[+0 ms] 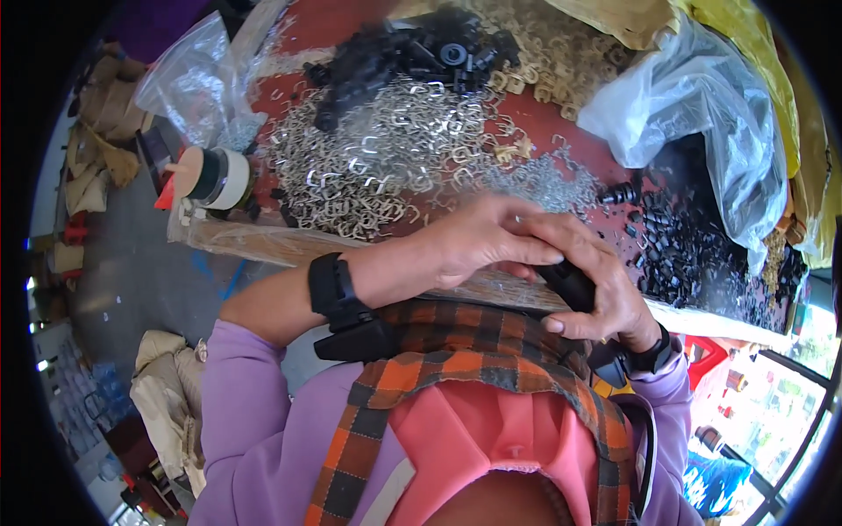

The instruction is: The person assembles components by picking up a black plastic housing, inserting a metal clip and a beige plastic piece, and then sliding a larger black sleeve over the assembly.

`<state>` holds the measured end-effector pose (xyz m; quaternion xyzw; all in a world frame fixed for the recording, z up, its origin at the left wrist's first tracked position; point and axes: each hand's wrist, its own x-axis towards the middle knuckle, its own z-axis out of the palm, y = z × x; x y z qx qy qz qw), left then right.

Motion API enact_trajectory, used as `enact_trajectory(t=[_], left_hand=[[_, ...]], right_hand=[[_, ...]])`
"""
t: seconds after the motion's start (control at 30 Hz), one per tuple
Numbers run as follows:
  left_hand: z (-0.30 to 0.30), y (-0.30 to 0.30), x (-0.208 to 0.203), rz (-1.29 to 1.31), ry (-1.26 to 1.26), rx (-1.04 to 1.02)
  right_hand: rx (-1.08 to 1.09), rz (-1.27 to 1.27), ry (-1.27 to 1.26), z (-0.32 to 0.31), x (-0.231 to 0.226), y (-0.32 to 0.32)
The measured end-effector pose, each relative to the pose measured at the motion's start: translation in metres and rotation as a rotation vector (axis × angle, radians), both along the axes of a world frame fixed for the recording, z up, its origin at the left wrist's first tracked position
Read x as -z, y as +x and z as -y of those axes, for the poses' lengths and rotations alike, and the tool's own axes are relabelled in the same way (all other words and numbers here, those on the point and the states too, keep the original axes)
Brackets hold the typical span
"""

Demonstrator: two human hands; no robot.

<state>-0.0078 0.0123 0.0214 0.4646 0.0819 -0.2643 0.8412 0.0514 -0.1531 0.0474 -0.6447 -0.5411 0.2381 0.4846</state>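
Observation:
My right hand (pixel 605 276) is wrapped round a black, elongated, rounded part (pixel 568 282), held just over the table's near edge. My left hand (pixel 491 238) reaches across from the left, fingers bent. Its thumb presses at the upper end of the black part, where the fingers of both hands overlap and hide what lies between them. Beyond the left hand spreads a heap of shiny U-shaped metal clips (pixel 368 158). Small silvery pieces (pixel 548 182) lie just past the fingertips. Small black pieces (pixel 680 250) are scattered to the right of my right hand.
The red tabletop (pixel 583 145) has a wooden edge (pixel 250 241). Larger black parts (pixel 438 53) and tan pieces (pixel 561 66) are piled at the back. A clear plastic bag (pixel 702 114) lies at the right. A jar-like container (pixel 230 180) stands at the left corner.

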Motion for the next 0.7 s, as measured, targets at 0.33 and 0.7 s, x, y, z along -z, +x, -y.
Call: enact_trajectory(t=[0.33, 0.7], left_hand=[[-0.093, 0.023, -0.013, 0.913, 1.584, -0.262], [-0.161, 0.051, -0.002, 1.0, 2.135, 0.113]], right_hand=[[1.099, 0.337, -0.308, 0.187, 0.025, -0.016], [1.461, 0.539, -1.298, 0.399, 0.093, -0.18]])
